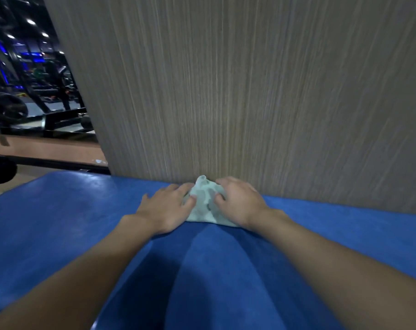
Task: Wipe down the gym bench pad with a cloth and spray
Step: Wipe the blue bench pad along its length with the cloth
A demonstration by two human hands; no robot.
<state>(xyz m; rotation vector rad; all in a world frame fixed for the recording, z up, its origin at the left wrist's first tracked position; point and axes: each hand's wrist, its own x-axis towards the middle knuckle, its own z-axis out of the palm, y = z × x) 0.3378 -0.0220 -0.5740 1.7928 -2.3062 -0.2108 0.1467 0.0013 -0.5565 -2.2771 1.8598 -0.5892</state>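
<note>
1. Blue upholstered bench pad (226, 270): fills the near field and runs out to the wall. Judged to be firm padding under a slick cover, so fabric should slide on it easily (more so if damp).
2. Left hand (167, 206): fingers spread fairly flat on the pad, thumb side touching the cloth's left edge.
3. Right hand (240, 201): fingers curled down into the cloth, bunching it. The hands sit close together with the cloth between them.
4. Pale green crumpled cloth (205, 206): on the pad's far edge, its peak against the panel. Judged light, limp and not fragile. Best held as a wad under the palm, loose corners tucked in.
5. Grey-brown wood-grain panel (226, 91): upright just behind the pad.
6. Dark gym machines (35, 91): far left, blurred. No spray bottle in view.
</note>
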